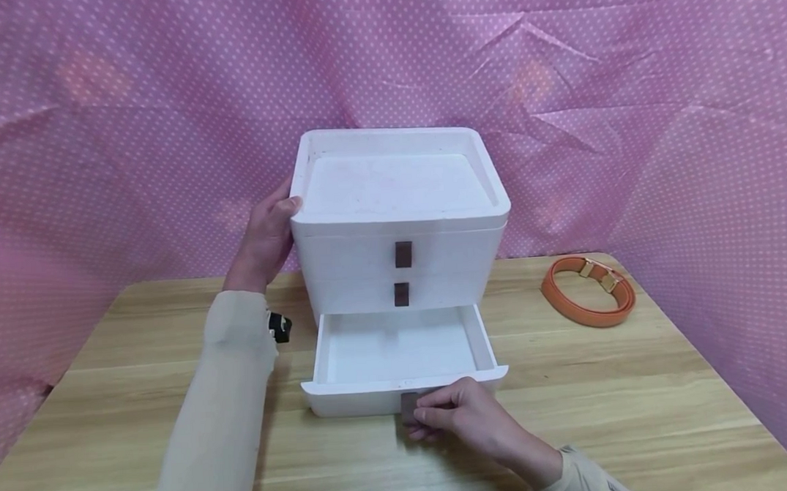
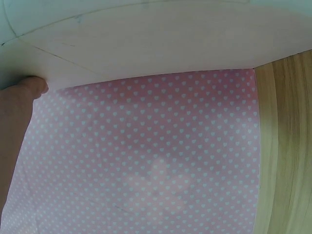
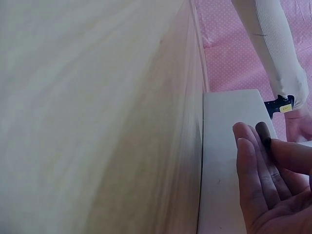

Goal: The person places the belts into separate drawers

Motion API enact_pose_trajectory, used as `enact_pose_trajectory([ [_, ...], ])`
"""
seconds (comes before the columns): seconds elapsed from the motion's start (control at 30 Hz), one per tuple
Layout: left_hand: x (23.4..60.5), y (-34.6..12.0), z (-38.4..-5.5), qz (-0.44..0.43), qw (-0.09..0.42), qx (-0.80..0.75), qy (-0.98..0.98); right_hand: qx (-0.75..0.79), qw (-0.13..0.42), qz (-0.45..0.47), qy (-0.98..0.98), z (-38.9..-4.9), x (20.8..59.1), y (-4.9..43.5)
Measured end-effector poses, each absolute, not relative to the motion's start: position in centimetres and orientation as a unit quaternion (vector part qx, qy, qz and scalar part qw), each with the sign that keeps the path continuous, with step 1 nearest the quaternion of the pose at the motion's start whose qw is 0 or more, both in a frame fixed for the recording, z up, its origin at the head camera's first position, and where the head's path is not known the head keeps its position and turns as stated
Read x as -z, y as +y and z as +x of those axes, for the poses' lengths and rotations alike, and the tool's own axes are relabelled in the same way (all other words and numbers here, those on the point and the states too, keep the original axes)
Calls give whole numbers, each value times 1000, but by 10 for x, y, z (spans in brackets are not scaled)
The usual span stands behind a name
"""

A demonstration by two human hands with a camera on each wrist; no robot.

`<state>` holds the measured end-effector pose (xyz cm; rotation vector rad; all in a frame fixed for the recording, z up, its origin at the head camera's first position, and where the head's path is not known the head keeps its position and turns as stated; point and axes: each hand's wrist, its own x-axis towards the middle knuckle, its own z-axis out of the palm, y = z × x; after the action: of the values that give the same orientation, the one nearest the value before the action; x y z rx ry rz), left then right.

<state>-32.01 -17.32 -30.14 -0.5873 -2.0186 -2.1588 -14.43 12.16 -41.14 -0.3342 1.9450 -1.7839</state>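
A white drawer unit (image 1: 348,266) with brown pull tabs stands on the wooden table, its bottom drawer (image 1: 398,348) pulled out and bare inside. My right hand (image 1: 460,418) pinches that drawer's brown tab (image 3: 263,132) between thumb and fingers at the drawer's front. My left hand (image 1: 268,233) rests against the unit's left side near the top, its thumb at the rim of the tray-like top. In the left wrist view, part of that hand (image 2: 22,97) touches the white side wall (image 2: 146,48). The two upper drawers are closed.
A coiled orange belt (image 1: 588,315) with gold-coloured metal parts lies on the table (image 1: 558,385) to the right of the unit. Pink dotted cloth (image 1: 385,55) hangs behind the table and along its sides.
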Motion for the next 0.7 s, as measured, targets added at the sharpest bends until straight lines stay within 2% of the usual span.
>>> enact_pose_trajectory([
  [0.7,303,-174,-320,-198,69,706,-676,657,238,-133,703,-138,415,121],
])
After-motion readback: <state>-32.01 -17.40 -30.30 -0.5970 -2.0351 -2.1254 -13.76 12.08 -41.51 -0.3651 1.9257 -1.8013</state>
